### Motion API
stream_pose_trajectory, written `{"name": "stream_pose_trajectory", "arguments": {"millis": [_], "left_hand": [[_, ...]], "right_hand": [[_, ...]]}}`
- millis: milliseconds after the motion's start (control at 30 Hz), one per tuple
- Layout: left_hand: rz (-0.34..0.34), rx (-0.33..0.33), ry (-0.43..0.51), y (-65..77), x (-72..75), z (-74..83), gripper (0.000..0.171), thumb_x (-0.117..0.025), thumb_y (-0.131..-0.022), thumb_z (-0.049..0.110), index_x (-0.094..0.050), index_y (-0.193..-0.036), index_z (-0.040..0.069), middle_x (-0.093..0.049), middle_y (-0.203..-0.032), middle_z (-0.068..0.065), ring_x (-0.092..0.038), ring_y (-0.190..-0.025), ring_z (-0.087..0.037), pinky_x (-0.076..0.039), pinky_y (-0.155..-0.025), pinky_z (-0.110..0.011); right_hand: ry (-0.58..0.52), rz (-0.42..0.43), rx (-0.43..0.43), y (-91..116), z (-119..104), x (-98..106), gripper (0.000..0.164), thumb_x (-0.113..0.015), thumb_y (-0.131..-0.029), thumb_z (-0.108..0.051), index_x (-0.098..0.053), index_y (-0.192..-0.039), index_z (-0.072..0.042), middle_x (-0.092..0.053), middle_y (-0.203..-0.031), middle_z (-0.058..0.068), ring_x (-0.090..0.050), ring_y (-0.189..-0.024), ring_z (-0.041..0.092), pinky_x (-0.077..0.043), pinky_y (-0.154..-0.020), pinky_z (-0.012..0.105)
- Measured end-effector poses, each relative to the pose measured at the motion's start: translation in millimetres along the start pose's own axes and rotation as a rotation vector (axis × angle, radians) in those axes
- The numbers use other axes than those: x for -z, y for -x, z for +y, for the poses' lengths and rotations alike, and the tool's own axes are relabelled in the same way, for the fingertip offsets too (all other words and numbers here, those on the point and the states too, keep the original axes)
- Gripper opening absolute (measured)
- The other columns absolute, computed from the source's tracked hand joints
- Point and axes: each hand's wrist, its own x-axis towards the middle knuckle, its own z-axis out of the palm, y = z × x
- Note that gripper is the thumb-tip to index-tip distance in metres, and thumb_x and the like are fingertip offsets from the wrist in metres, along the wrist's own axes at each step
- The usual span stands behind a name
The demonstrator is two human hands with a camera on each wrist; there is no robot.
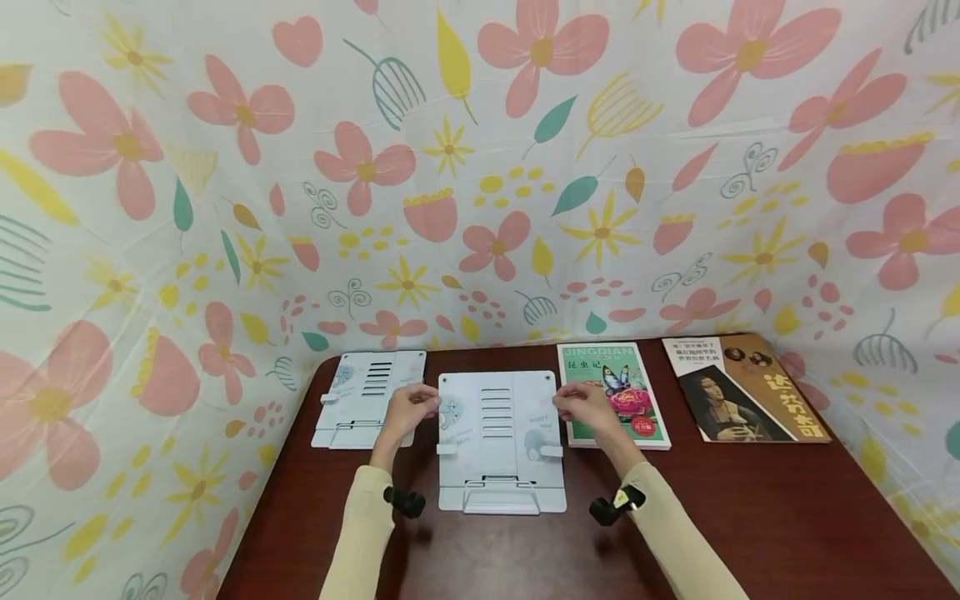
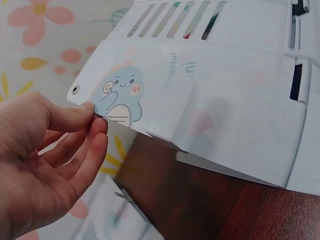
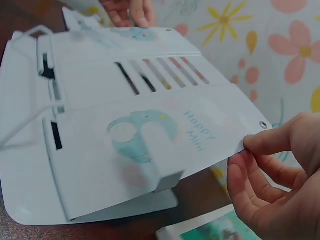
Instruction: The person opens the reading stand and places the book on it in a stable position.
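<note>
A white book stand (image 1: pixel 467 429) with pale blue cartoon dinosaurs and a column of slots stands at mid-table, its back panel raised at a slant from the base. My left hand (image 1: pixel 408 410) pinches the panel's left edge near the top corner, thumb on the printed face, as the left wrist view shows. On the opposite edge my right hand (image 3: pixel 277 175) pinches beside the "Happy Mini" print, thumb above and fingers beneath. A white page clip (image 3: pixel 162 160) juts from the right side of the panel. The transparent lower ledge (image 1: pixel 501 502) lies at the front.
Behind my left hand a second white book stand (image 1: pixel 347 421) lies on the brown table (image 1: pixel 750 517). A green book (image 1: pixel 577 417) with a butterfly cover lies behind my right hand. Farther right is a brown and white book (image 1: pixel 798 421). Floral cloth (image 1: pixel 495 292) hangs behind.
</note>
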Motion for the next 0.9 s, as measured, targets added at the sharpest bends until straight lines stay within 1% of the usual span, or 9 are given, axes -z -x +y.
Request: {"name": "stream_pose_trajectory", "arguments": {"millis": [100,167,267,433,567,633,767,833,900], "left_hand": [[0.003,-0.029,-0.005,8.1,4.4,6.5,0.013,-0.069,-0.093,0.003,-0.072,-0.102,-0.006,-0.071,-0.095,-0.023,-0.071,-0.091,-0.041,-0.061,-0.083,-0.047],[0.014,-0.044,-0.013,13.4,6.8,10.1,0.012,-0.071,-0.093,0.004,-0.072,-0.101,-0.004,-0.072,-0.093,-0.020,-0.072,-0.088,-0.037,-0.062,-0.080,-0.043],[0.029,-0.062,-0.014,20.5,9.2,13.4,0.010,-0.073,-0.092,0.006,-0.073,-0.099,-0.001,-0.073,-0.091,-0.015,-0.073,-0.084,-0.031,-0.062,-0.078,-0.039],[0.047,-0.089,0.056,33.1,8.4,14.5,0.011,-0.073,-0.092,0.004,-0.072,-0.100,-0.003,-0.071,-0.092,-0.018,-0.073,-0.079,-0.030,-0.062,-0.077,-0.043],[0.085,-0.111,0.081,44.4,5.4,15.0,0.008,-0.072,-0.092,0.001,-0.072,-0.098,-0.004,-0.070,-0.091,-0.019,-0.071,-0.075,-0.024,-0.062,-0.072,-0.038],[0.105,-0.135,0.083,49.9,3.5,14.7,0.007,-0.071,-0.093,0.001,-0.071,-0.098,-0.003,-0.069,-0.090,-0.019,-0.070,-0.074,-0.021,-0.062,-0.071,-0.035],[0.131,-0.187,0.103,59.9,0.2,11.6,0.005,-0.069,-0.094,0.000,-0.070,-0.098,-0.002,-0.069,-0.090,-0.018,-0.069,-0.074,-0.022,-0.062,-0.070,-0.036],[0.144,-0.214,0.105,65.2,-0.9,10.1,0.004,-0.070,-0.093,-0.001,-0.070,-0.097,-0.001,-0.069,-0.088,-0.017,-0.068,-0.073,-0.023,-0.062,-0.069,-0.036],[0.151,-0.249,0.098,70.3,-2.0,9.4,0.005,-0.070,-0.092,-0.003,-0.070,-0.096,-0.001,-0.070,-0.085,-0.016,-0.068,-0.073,-0.025,-0.062,-0.067,-0.038]], "right_hand": [[0.014,-0.004,0.039,9,-10,4,0.023,-0.068,-0.096,-0.013,-0.065,-0.110,0.005,-0.068,-0.090,0.005,-0.065,-0.082,0.017,-0.059,-0.078,0.029],[0.023,-0.002,0.066,14,-15,5,0.023,-0.069,-0.096,-0.014,-0.065,-0.110,0.004,-0.068,-0.092,0.006,-0.065,-0.084,0.017,-0.058,-0.076,0.026],[0.030,-0.001,0.111,21,-22,7,0.023,-0.069,-0.096,-0.014,-0.065,-0.110,0.004,-0.068,-0.096,0.009,-0.065,-0.084,0.014,-0.058,-0.076,0.024],[0.037,-0.021,0.162,33,-28,11,0.025,-0.069,-0.097,-0.016,-0.065,-0.111,0.004,-0.068,-0.101,0.011,-0.066,-0.086,0.012,-0.058,-0.081,0.028],[0.047,-0.027,0.186,41,-30,15,0.026,-0.070,-0.097,-0.021,-0.065,-0.111,0.001,-0.067,-0.101,0.010,-0.066,-0.089,0.014,-0.056,-0.080,0.025],[0.052,-0.032,0.199,45,-30,17,0.028,-0.071,-0.096,-0.024,-0.065,-0.112,-0.001,-0.067,-0.104,0.010,-0.066,-0.092,0.015,-0.055,-0.081,0.025],[0.048,-0.026,0.227,51,-29,19,0.030,-0.073,-0.095,-0.025,-0.067,-0.111,-0.001,-0.069,-0.106,0.012,-0.067,-0.095,0.014,-0.057,-0.085,0.030],[0.055,-0.022,0.248,54,-28,19,0.028,-0.074,-0.094,-0.024,-0.068,-0.110,-0.001,-0.069,-0.106,0.012,-0.068,-0.094,0.013,-0.057,-0.086,0.031],[0.065,-0.008,0.273,56,-27,18,0.025,-0.074,-0.094,-0.021,-0.068,-0.107,-0.001,-0.071,-0.103,0.013,-0.068,-0.091,0.010,-0.057,-0.084,0.029]]}}
